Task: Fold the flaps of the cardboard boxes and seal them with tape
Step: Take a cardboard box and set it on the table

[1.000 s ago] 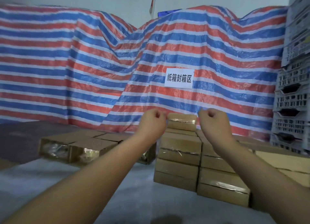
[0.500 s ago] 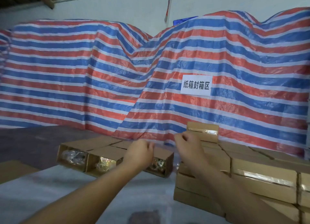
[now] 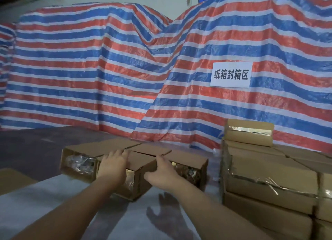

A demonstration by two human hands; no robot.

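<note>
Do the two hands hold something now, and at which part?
Both hold the middle open box: the left hand rests over its top left edge, the right hand grips its right side.

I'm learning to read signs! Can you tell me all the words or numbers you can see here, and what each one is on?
"纸箱封箱区" on the white paper sign, which is stuck to the striped tarp.
Dark print on the side of the open cardboard box between the hands is too blurred to read.
No readable text shows on the stack of taped boxes.
</note>
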